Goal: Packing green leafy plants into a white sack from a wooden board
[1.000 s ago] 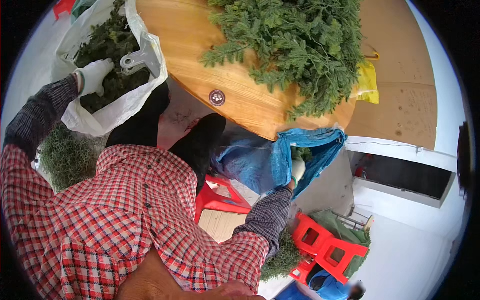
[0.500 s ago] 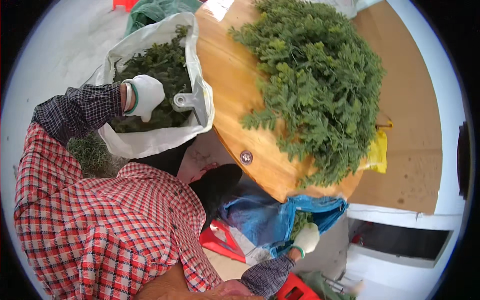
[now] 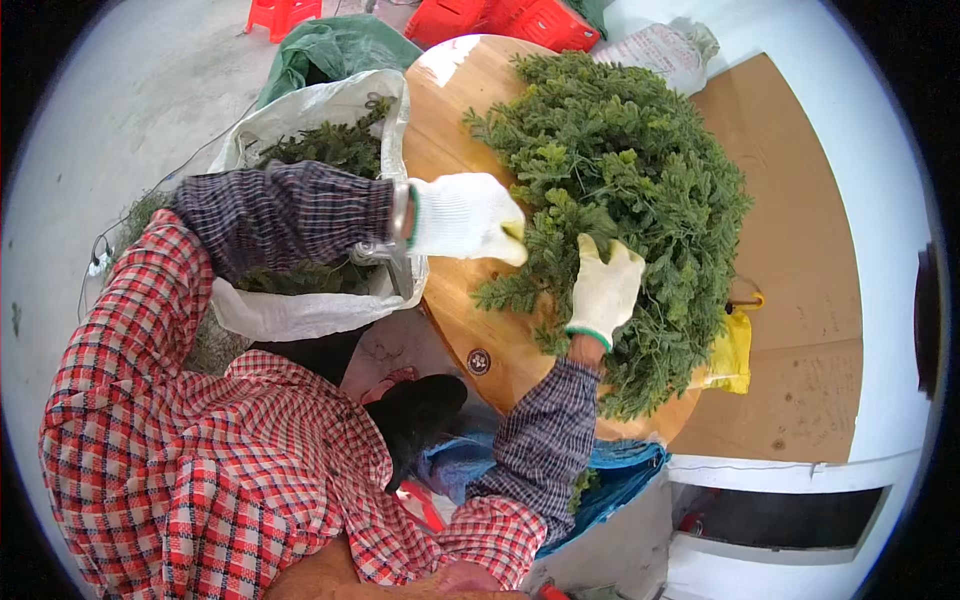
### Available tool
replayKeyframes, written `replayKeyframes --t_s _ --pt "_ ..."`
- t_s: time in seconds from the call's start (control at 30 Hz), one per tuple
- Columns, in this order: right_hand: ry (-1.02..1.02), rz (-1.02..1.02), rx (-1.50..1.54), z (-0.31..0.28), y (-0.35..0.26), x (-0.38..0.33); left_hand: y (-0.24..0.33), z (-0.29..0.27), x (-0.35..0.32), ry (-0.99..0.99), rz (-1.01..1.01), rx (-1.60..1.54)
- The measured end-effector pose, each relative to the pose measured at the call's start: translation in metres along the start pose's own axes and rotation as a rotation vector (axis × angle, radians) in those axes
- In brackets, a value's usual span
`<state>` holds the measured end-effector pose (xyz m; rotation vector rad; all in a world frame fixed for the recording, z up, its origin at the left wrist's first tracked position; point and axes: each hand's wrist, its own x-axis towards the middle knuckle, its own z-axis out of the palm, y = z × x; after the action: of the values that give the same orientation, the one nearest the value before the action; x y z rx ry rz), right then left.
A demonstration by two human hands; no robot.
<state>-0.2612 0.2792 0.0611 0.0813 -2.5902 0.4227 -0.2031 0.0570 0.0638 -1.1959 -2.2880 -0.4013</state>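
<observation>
A large heap of green leafy sprigs [image 3: 660, 200] lies on the round wooden table [image 3: 450, 120]. My left hand [image 3: 465, 218], in a white knit glove, is at the heap's left edge, fingers bent and slightly apart; nothing shows in it. On the heap's near side rests my right hand [image 3: 605, 290], in a cream-palmed glove with a green cuff. Its thumb and fingers are spread over the sprigs. Beneath my left forearm stands a white woven sack [image 3: 290, 318] holding darker sprigs [image 3: 335, 150]. A metal clamp [image 3: 398, 270] sits on its rim, partly hidden by my sleeve.
A blue bag [image 3: 620, 500] with some greenery hangs below the table's near edge. Brown cardboard [image 3: 790, 260] and a yellow packet [image 3: 732, 355] lie to the right. Behind are a green bag [image 3: 335, 45], red plastic stools [image 3: 545, 22] and a white sack [image 3: 660, 55].
My left hand has left the white sack and moved right to the heap. My right hand has come up from the blue bag onto the sprigs. The view has shifted slightly.
</observation>
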Motion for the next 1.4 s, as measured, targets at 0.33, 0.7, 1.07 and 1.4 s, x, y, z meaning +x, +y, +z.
replayKeyframes --t_s 0.33,0.7,1.07,1.4 --pt "-0.052 0.259 0.718 -0.005 -0.007 -0.09 -0.017 0.042 0.018 -0.022 -1.013 -1.206" --pt "-0.151 -0.145 0.919 -0.033 -0.064 -0.126 0.011 0.031 0.057 -0.046 -1.201 -1.781" --pt "-0.139 -0.007 0.595 -0.012 0.015 -0.03 0.008 0.021 -0.002 -0.123 -1.157 -1.453" --pt "-0.169 0.109 0.606 0.043 0.067 -0.032 0.003 0.003 -0.037 0.019 -1.29 -1.732"
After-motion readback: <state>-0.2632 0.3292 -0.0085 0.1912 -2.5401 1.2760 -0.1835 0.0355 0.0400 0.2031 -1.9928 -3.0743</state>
